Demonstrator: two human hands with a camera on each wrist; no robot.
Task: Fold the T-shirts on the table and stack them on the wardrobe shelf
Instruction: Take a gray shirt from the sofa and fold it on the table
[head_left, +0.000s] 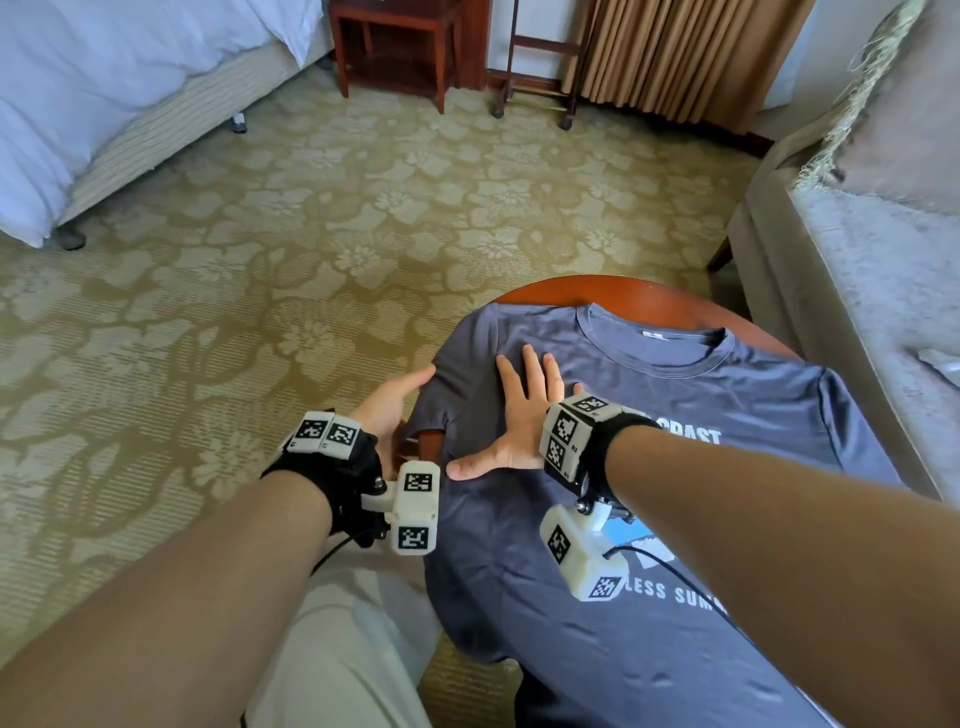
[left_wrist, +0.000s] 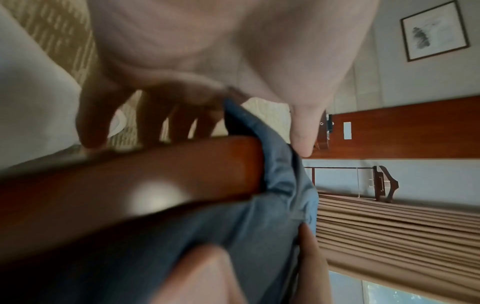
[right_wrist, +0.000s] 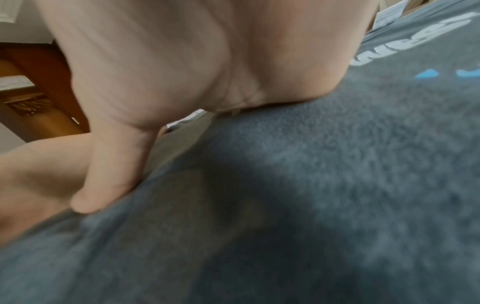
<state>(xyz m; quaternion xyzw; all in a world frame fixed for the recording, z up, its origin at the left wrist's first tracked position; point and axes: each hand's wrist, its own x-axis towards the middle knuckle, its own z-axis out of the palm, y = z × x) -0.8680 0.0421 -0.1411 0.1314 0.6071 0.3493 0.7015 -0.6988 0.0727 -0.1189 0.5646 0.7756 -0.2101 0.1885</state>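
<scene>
While spread face up, front print showing:

table (head_left: 545, 291): round, dark wood; rim bare at the far edge only, otherwise covered.

shirt (head_left: 649, 467): grey-blue, lying flat across the table; long axis from collar at the far side to hem at the near side, hem hanging off the near edge; second sleeve at the far right of the table, well apart from both hands.

sleeve (head_left: 441, 384): left-hand sleeve, draped over the table's left rim, hanging down; lies to the left of the right hand, just beside the left hand.

right hand (head_left: 519, 421): crossed over to the shirt's left shoulder area; palm down, fingers straight and spread, pressing the cloth flat; holding nothing; thumb pointing toward the sleeve. Right wrist view: heel of palm and thumb flat on the fabric.

left hand (head_left: 395, 400): off the table's left rim, at the sleeve; nearer of the two to it. Left wrist view: thumb (left_wrist: 303, 131) on one side of the cloth fold, fingers (left_wrist: 161, 115) curled on the other, so judged a pinch on the sleeve; blurred, contact not fully certain.

fold line (judged): along the shirt's long axis, beside the pressing right hand; sleeve to be carried rightward over it, toward the shirt's middle.

wardrobe shelf: not identified in these views.
</scene>
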